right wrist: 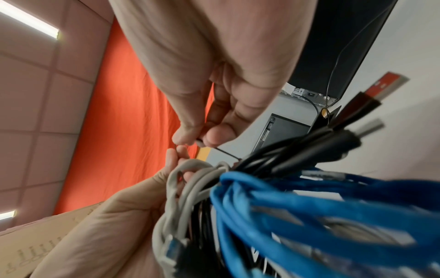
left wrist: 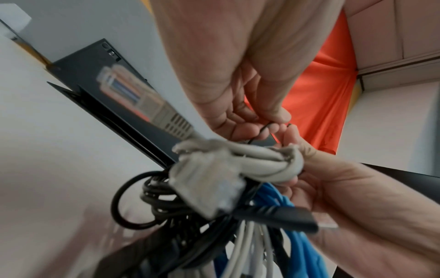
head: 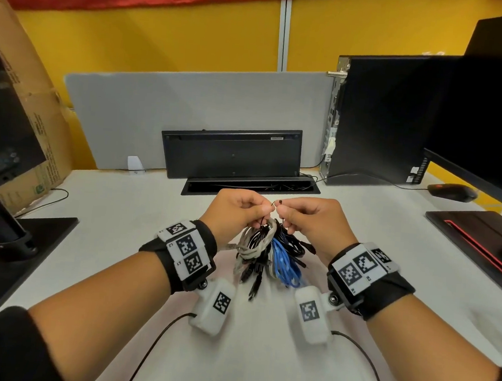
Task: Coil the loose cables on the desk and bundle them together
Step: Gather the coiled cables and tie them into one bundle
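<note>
Over the white desk (head: 128, 210) hangs a bundle of coiled cables (head: 269, 252), grey, black and blue, with plugs dangling at its lower end. A thin black tie (head: 274, 203) loops round its top. My left hand (head: 261, 205) pinches one end of the tie and my right hand (head: 285, 208) pinches the other, fingertips almost meeting. In the left wrist view, the left hand (left wrist: 266, 124) holds the tie (left wrist: 263, 130) above the grey cable (left wrist: 262, 161). In the right wrist view, the right hand (right wrist: 200, 140) pinches the tie (right wrist: 223, 151) above the blue cables (right wrist: 309, 216).
A black keyboard (head: 231, 155) leans on the grey divider behind an open cable slot (head: 253, 186). A PC tower (head: 378, 119), a monitor (head: 489, 119) with its base (head: 474, 238) and a mouse (head: 452, 191) stand at the right. A cardboard box (head: 26, 97) and a monitor stand (head: 13, 261) are at the left.
</note>
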